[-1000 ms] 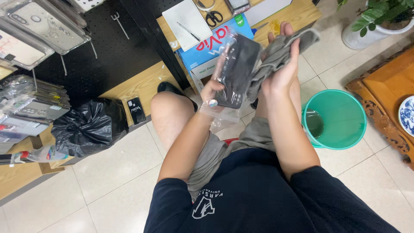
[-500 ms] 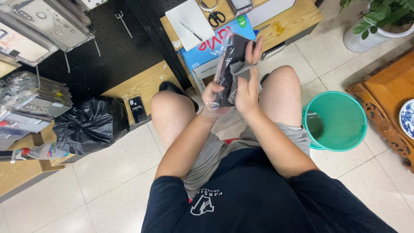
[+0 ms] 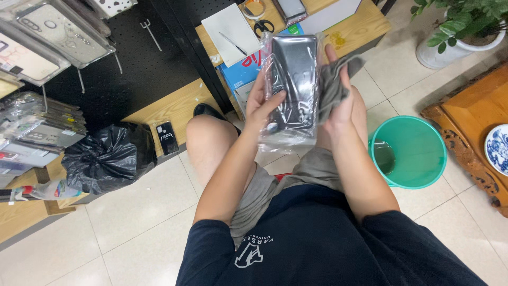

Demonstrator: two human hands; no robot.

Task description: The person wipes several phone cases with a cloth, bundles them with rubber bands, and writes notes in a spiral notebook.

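Observation:
I sit with both hands raised in front of me over my knees. My left hand (image 3: pixel 259 108) grips the left edge of a black phone case in a clear plastic sleeve (image 3: pixel 292 79), held upright. My right hand (image 3: pixel 338 100) holds a grey cloth (image 3: pixel 332 85) pressed against the sleeve's right side. The sleeve's loose lower end hangs crinkled below my fingers.
A green plastic bucket (image 3: pixel 410 153) stands on the tiled floor at my right. A black rubbish bag (image 3: pixel 106 156) lies at left under racks of packaged phone cases (image 3: pixel 42 122). Ahead is a wooden shelf (image 3: pixel 349 26) with a notepad (image 3: pixel 232 26) and scissors (image 3: pixel 264 25). A potted plant (image 3: pixel 455 26) stands at far right.
Both hands have lifted the sleeved case higher and nearer the camera. The right hand with the cloth slid from the case's top to its right side.

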